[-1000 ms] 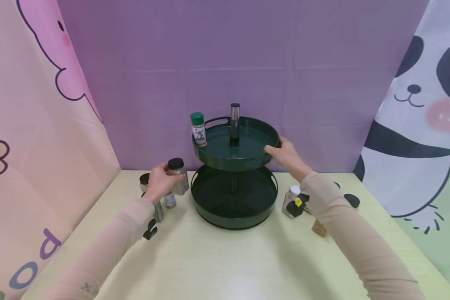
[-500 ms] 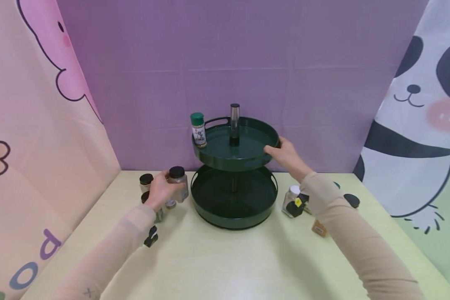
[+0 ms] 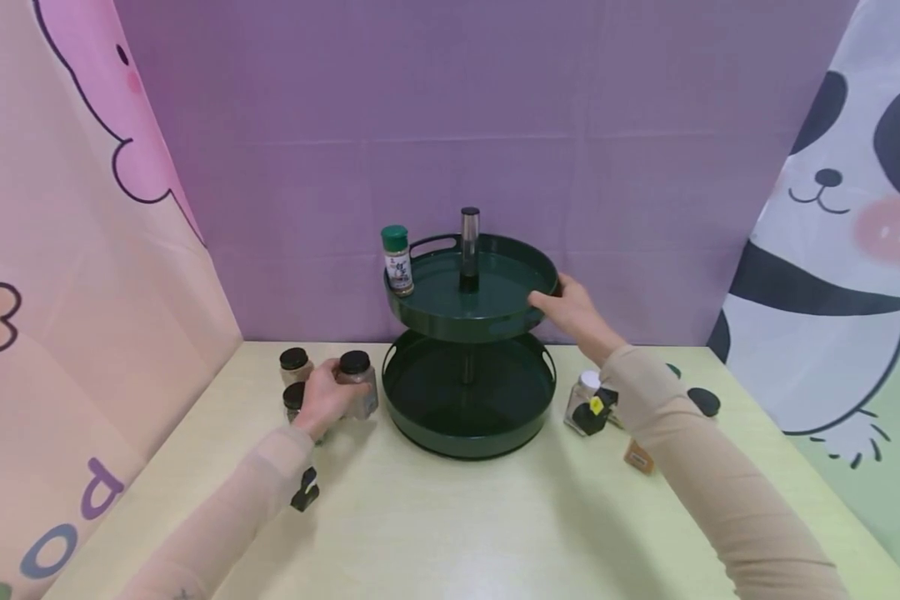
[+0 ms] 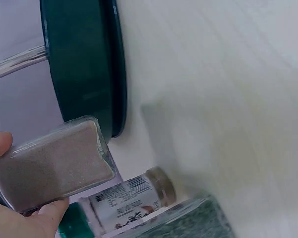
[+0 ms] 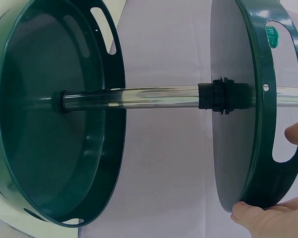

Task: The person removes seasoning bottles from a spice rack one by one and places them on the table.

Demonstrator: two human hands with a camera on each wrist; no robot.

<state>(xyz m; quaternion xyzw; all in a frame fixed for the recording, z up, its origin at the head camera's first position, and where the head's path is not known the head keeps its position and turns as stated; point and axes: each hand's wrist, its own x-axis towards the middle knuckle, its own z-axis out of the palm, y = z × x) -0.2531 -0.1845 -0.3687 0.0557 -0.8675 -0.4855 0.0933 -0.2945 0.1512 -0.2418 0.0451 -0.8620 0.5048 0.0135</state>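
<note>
A clear spice jar (image 3: 362,402) with a black lid and brownish powder is in my left hand (image 3: 324,400), gripped between thumb and fingers. It is upright, low over the table, just left of the two-tier green stand. In the left wrist view its flat base (image 4: 105,146) shows near the lower tray's wall. My right hand (image 3: 574,310) holds the right rim of the upper tray (image 3: 465,328), its thumb at the handle slot in the right wrist view. On that tray's left side stands a green-capped shaker (image 3: 397,262). The lower tray (image 3: 461,447) has a bare floor.
Left of the stand are two black-lidded jars (image 3: 295,364), partly behind my left hand. A green-capped bottle (image 4: 126,203) and a jar of green flakes (image 4: 188,223) appear in the left wrist view. Right of the stand are a white-lidded jar (image 3: 585,398) and an orange-brown packet (image 3: 639,457).
My left hand has moved down toward the table with the spice jar. My right hand and the stand have kept their place.
</note>
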